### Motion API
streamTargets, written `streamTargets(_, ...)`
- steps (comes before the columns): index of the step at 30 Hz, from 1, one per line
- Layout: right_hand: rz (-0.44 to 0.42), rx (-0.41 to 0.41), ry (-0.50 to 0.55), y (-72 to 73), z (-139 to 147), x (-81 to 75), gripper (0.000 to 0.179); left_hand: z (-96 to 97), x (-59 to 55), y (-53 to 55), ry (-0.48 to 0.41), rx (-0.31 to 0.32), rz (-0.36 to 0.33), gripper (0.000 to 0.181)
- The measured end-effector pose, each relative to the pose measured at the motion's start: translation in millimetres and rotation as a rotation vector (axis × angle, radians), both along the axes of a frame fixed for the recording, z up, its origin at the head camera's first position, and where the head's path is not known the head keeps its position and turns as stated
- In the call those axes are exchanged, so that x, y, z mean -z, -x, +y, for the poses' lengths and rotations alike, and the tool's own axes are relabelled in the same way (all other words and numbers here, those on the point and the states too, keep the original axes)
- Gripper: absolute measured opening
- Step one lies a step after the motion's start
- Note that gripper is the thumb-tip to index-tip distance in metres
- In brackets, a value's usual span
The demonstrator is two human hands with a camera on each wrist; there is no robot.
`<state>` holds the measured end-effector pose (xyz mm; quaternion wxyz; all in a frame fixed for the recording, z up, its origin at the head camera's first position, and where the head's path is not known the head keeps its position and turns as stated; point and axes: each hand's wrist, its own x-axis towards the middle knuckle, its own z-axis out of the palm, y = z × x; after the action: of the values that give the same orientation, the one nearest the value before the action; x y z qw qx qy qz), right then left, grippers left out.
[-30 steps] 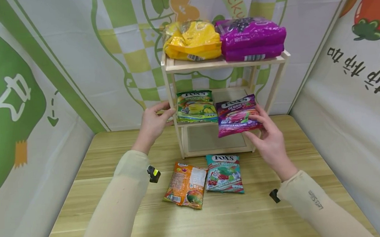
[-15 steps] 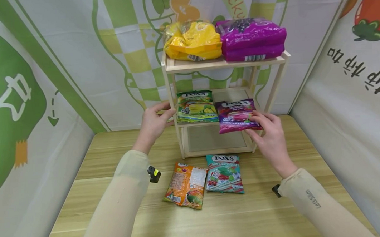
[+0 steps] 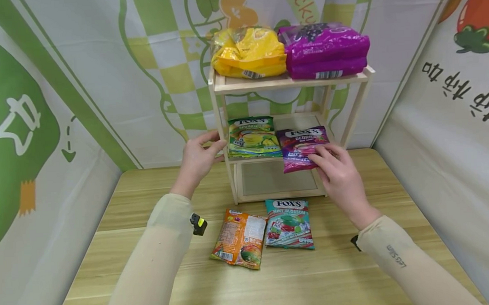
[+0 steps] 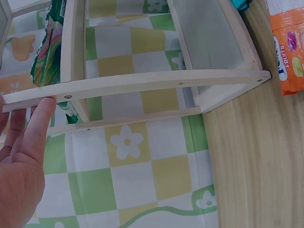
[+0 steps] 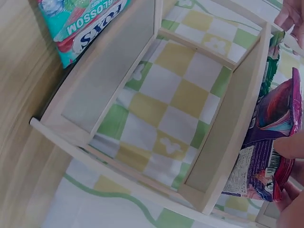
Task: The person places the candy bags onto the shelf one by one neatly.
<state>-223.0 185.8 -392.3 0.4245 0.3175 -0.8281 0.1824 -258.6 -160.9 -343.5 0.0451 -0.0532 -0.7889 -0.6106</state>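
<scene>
My right hand (image 3: 340,179) pinches the purple candy bag (image 3: 296,145) by its lower right part, fingers on the printed front. In the right wrist view the thumb (image 5: 289,146) presses the bag's back. The bag overlaps the middle tier of a small wooden shelf (image 3: 288,82), just right of a green candy bag (image 3: 253,139) lying there. At the shelf's left side, my left hand (image 3: 199,157) holds the front post between thumb and fingers. The left wrist view shows a fingertip against that post (image 4: 118,84).
On the table (image 3: 185,284), before the shelf, lie an orange candy bag (image 3: 238,239) and a teal candy bag (image 3: 289,226). A yellow bag (image 3: 249,55) and a large purple bag (image 3: 326,51) sit on the shelf's top. Printed cloth walls (image 3: 172,128) enclose the table.
The purple candy bag has come down slightly and settled flatter at the middle tier. My right fingers have shifted left over its front. The left hand has stayed on the post.
</scene>
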Motion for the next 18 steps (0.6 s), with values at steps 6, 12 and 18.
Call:
streamTargets(6, 0.040, -0.035, -0.042, -0.2, -1.4, 1.9, 0.031, 0.2, -0.3, -0.2, 0.000, 0.002, -0.001, 0.043)
streamTargets(12, 0.030, -0.047, -0.011, 0.2, -2.4, 4.4, 0.036, -0.3, 0.3, 1.1, -0.005, 0.000, -0.006, 0.041)
streamTargets(18, 0.013, -0.032, -0.027, 1.0, -2.1, 6.0, 0.037, -0.2, 0.2, 0.9, -0.001, -0.005, 0.000, 0.041)
